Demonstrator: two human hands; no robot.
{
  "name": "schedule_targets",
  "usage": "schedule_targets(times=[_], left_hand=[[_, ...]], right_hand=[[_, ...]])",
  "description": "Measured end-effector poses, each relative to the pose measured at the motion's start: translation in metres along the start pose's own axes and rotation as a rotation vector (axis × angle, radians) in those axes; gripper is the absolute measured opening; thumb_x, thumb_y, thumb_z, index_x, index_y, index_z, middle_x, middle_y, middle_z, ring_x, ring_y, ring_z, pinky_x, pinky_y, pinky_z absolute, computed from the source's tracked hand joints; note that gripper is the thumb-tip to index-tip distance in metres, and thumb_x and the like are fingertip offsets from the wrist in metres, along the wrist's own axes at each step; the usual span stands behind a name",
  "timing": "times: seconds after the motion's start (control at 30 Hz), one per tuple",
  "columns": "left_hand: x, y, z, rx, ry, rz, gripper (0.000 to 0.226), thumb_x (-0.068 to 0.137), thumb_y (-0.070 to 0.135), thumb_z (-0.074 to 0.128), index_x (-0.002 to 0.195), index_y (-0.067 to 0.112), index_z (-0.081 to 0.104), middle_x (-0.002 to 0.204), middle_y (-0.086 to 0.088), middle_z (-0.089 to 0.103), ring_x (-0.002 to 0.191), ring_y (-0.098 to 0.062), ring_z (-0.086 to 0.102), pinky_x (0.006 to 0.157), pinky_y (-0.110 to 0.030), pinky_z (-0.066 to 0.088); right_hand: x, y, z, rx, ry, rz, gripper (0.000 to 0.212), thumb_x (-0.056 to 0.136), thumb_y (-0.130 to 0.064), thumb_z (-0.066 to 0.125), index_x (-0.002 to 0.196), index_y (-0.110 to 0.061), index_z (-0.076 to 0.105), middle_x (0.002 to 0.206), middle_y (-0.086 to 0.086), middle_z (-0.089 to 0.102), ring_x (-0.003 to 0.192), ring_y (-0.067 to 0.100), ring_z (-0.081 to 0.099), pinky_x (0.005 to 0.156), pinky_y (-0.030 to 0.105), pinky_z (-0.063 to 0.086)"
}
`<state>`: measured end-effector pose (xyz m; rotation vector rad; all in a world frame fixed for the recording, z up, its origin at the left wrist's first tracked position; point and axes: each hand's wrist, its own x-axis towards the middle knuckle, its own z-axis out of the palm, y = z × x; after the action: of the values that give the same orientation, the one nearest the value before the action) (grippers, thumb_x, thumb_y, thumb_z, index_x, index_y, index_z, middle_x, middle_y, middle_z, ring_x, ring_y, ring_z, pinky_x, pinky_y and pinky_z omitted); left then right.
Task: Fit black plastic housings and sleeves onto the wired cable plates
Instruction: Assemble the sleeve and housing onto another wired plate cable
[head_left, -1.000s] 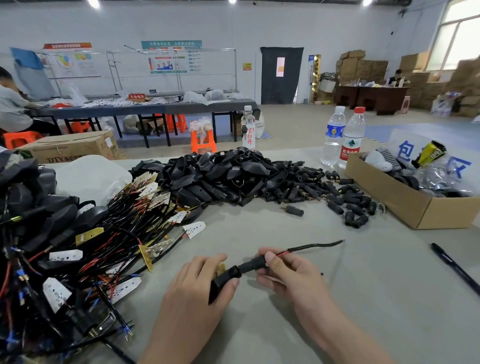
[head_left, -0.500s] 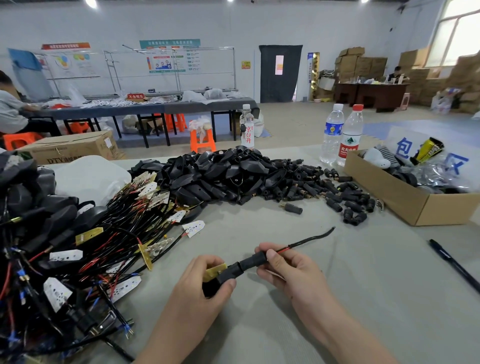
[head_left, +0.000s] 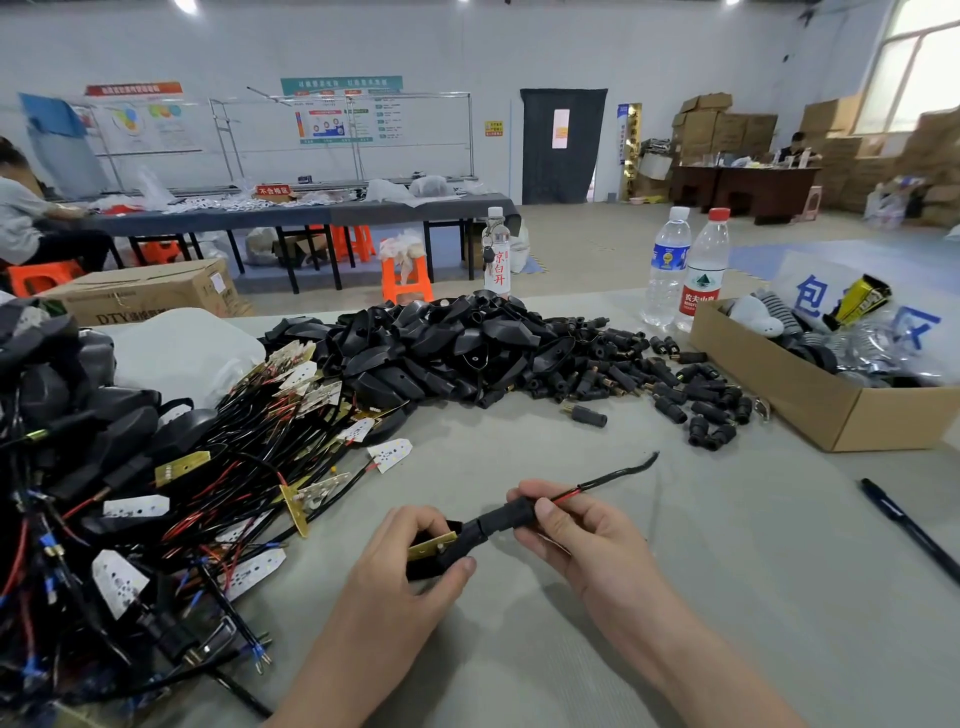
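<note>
Housing (head_left: 434, 567) gripped in left hand (head_left: 392, 577); right hand (head_left: 584, 538) apparently pinching sleeve (head_left: 501, 519).

Left hand (head_left: 400, 564) grips the housing (head_left: 434, 569), right hand (head_left: 579, 538) pinches its sleeve (head_left: 501, 519).

Plate (head_left: 432, 545) mostly hidden in housing (head_left: 437, 566) under left hand (head_left: 395, 584); pen (head_left: 908, 529) cut off at rt edge

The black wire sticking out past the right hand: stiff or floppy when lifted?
Probably springy rather than limp: the wire holds its line beyond the right hand, curling only at the tip. Likely light; fingertips alone pinch it.
</note>
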<state>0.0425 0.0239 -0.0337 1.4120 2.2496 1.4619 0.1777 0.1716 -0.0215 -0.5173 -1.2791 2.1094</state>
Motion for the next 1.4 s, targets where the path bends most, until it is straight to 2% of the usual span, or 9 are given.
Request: schedule_targets(times=[0.27,0.4,0.5,0.73,0.87,1.0,1.17,1.27,1.4], left_hand=[[0.000,0.003,0.001,-0.014,0.045,0.036,0.035,0.082,0.014,0.079,0.093,0.036,0.054,0.104,0.013,0.061,0.100,-0.012,0.061,0.081,-0.008,0.040],[0.000,0.005,0.001,0.005,0.074,0.059,0.032,0.081,0.012,0.079,0.090,0.032,0.056,0.105,0.013,0.060,0.100,-0.012,0.060,0.082,-0.008,0.039],[0.000,0.006,0.002,0.021,0.091,0.067,0.032,0.080,0.011,0.080,0.091,0.030,0.056,0.107,0.015,0.059,0.102,-0.012,0.059,0.084,-0.009,0.038],[-0.001,0.010,0.003,0.067,0.130,0.103,0.036,0.078,0.010,0.081,0.095,0.029,0.056,0.110,0.018,0.055,0.105,-0.012,0.058,0.090,-0.019,0.042],[0.000,0.011,0.004,0.096,0.141,0.151,0.038,0.078,0.010,0.082,0.096,0.030,0.056,0.109,0.020,0.054,0.106,-0.012,0.056,0.090,-0.026,0.043],[0.000,0.011,0.005,0.106,0.167,0.200,0.028,0.078,0.023,0.074,0.099,0.027,0.057,0.110,0.015,0.055,0.107,-0.008,0.055,0.092,-0.028,0.042],[0.000,0.010,0.005,0.122,0.156,0.235,0.030,0.078,0.025,0.072,0.103,0.030,0.055,0.111,0.016,0.054,0.106,-0.009,0.056,0.091,-0.033,0.044],[-0.001,0.010,0.005,0.132,0.144,0.246,0.038,0.078,0.025,0.074,0.108,0.033,0.053,0.114,0.015,0.053,0.107,-0.010,0.056,0.092,-0.027,0.044],[-0.003,0.012,0.004,0.114,0.141,0.245,0.046,0.078,0.028,0.077,0.116,0.035,0.052,0.117,0.014,0.053,0.110,-0.006,0.056,0.092,-0.011,0.039]], right_hand=[[-0.001,-0.002,0.001,-0.052,-0.045,-0.021,0.028,0.099,-0.007,0.053,0.100,-0.020,0.078,0.114,0.006,0.074,0.106,0.020,0.070,0.082,0.024,0.056],[-0.002,-0.004,0.002,-0.091,-0.033,-0.038,0.025,0.098,-0.007,0.056,0.099,-0.018,0.078,0.111,0.006,0.074,0.103,0.020,0.071,0.081,0.024,0.057],[-0.003,-0.005,0.005,-0.137,0.022,-0.066,0.020,0.096,-0.006,0.058,0.098,-0.014,0.077,0.104,0.006,0.076,0.091,0.017,0.073,0.074,0.023,0.058],[-0.005,-0.005,0.010,-0.144,0.126,-0.099,0.010,0.090,-0.013,0.066,0.096,-0.010,0.075,0.083,0.008,0.075,0.075,0.017,0.072,0.067,0.019,0.057],[-0.006,-0.005,0.012,-0.136,0.149,-0.084,0.016,0.087,-0.018,0.069,0.093,-0.003,0.070,0.077,0.007,0.074,0.070,0.019,0.072,0.064,0.021,0.057],[-0.007,-0.007,0.012,-0.166,0.136,-0.063,0.021,0.088,-0.021,0.069,0.090,-0.001,0.069,0.072,0.008,0.071,0.066,0.019,0.070,0.062,0.023,0.057],[-0.008,-0.008,0.014,-0.185,0.120,-0.032,0.024,0.088,-0.023,0.069,0.090,0.000,0.069,0.072,0.011,0.070,0.064,0.018,0.069,0.061,0.023,0.057],[-0.008,-0.007,0.014,-0.195,0.108,-0.020,0.022,0.088,-0.023,0.069,0.087,-0.001,0.069,0.071,0.011,0.070,0.064,0.017,0.069,0.061,0.023,0.057],[-0.008,-0.005,0.013,-0.195,0.089,-0.011,0.025,0.087,-0.024,0.070,0.090,0.001,0.067,0.074,0.010,0.071,0.066,0.018,0.069,0.061,0.023,0.056]])
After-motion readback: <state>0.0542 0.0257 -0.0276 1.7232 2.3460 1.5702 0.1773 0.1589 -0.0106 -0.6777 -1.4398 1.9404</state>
